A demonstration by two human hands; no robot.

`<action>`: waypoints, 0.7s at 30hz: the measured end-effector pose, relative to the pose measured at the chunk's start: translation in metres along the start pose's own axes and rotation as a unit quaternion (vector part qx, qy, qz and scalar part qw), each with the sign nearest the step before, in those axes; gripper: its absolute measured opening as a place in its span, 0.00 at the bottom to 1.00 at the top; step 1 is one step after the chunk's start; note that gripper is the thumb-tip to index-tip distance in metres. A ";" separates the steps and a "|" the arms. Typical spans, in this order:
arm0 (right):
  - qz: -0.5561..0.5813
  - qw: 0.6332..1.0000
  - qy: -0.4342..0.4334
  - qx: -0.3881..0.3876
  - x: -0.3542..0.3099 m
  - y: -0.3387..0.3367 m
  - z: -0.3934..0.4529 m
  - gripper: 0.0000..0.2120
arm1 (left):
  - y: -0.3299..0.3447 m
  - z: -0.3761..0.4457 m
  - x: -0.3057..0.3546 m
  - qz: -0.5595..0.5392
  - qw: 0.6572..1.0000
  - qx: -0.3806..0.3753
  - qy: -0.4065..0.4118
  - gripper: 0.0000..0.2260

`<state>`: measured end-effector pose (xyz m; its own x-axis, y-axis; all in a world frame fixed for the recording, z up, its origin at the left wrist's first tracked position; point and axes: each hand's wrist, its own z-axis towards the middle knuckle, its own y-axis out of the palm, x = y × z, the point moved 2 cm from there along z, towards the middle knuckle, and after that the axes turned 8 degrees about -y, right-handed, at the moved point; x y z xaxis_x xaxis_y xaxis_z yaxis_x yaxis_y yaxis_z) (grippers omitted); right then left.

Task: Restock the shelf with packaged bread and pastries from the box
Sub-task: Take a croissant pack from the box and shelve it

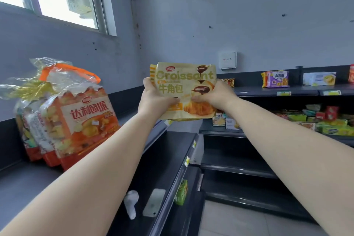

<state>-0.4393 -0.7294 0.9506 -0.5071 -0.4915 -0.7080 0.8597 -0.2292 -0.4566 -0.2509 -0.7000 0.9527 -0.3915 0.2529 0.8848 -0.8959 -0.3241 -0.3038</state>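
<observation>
Croissant pack (183,90) (upright) gripped by left hand (153,99) and right hand (212,96).

The yellow pastry bag (183,90) reads "Croissant" in large letters, with "牛角包" below it. Left of that bag, the orange-trimmed bag (76,120) reads "达利园派". Small print on the boxes to the croissant bag's right is too blurred to read.

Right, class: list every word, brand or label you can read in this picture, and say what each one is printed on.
"Croissant": croissant pack, held by left hand and right hand.
"牛角包": same pack.
"达利园派": orange pastry bag on the shelf top.
Small red logos on both: too blurred.
Purple packet, shelf price tags, wall box: too small to read.
</observation>
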 end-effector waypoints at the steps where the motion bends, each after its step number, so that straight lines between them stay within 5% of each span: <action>1: 0.001 1.000 -0.001 -0.001 0.010 -0.001 0.012 0.31 | 0.009 0.009 -0.001 0.000 1.000 0.005 -0.001 0.28; 13: 0.059 0.997 0.000 -0.058 0.109 0.058 0.153 0.41 | 0.061 0.132 -0.047 0.034 0.995 0.069 -0.066 0.28; 21: 0.109 0.988 -0.023 -0.111 0.133 0.140 0.256 0.32 | 0.043 0.235 -0.090 0.079 0.983 0.136 -0.099 0.28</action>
<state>-0.3706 -1.0422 0.9300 -0.3039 -0.5471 -0.7800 0.9104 0.0744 -0.4069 -0.2046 -0.9509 0.9428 -0.4484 0.0062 0.8938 -0.7275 -0.5836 -0.3609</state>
